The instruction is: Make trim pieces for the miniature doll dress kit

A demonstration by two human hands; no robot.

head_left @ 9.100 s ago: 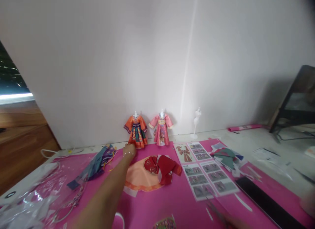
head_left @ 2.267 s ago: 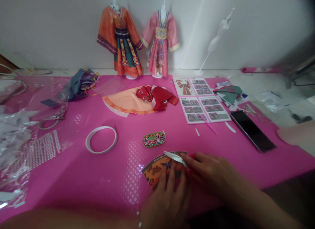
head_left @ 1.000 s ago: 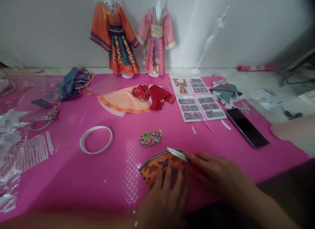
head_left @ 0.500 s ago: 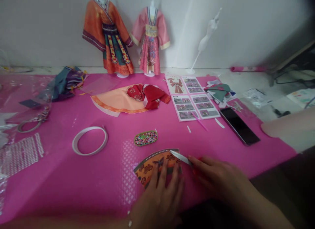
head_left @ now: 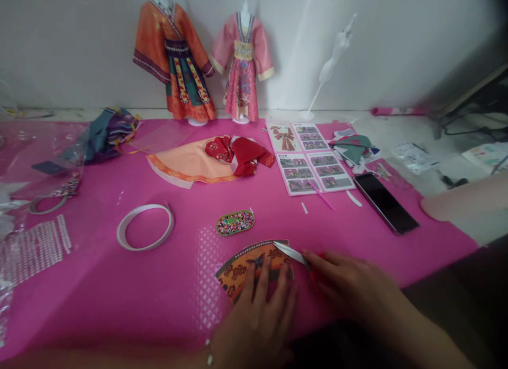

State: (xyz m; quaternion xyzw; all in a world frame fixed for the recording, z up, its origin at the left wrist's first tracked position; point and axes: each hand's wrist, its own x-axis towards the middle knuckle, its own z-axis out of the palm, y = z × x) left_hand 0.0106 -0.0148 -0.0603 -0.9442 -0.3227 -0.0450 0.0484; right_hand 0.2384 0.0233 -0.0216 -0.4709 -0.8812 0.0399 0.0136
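Note:
My left hand (head_left: 257, 311) lies with its fingers spread on a fan-shaped piece of orange patterned fabric (head_left: 238, 273), which has a dark curved edge and a row of small white beads along it. From the right, my right hand (head_left: 345, 281) grips a pair of scissors (head_left: 291, 252) with red handles. Their blade tips touch the beaded edge near the piece's upper right corner, and the blades look nearly closed. Just above the fabric sits a green oval tray (head_left: 235, 223) full of multicoloured beads.
A tape roll (head_left: 145, 227) and a sheet of stick-on pearls (head_left: 35, 252) lie left. Behind are a red and peach doll garment (head_left: 198, 162), an instruction sheet (head_left: 309, 160) and a phone (head_left: 386, 203). Dressed doll stands (head_left: 178, 67) and a bare mannequin (head_left: 331, 67) line the wall.
Almost nothing differs. My right hand and the scissors have shifted very slightly; my left hand stays on the fabric.

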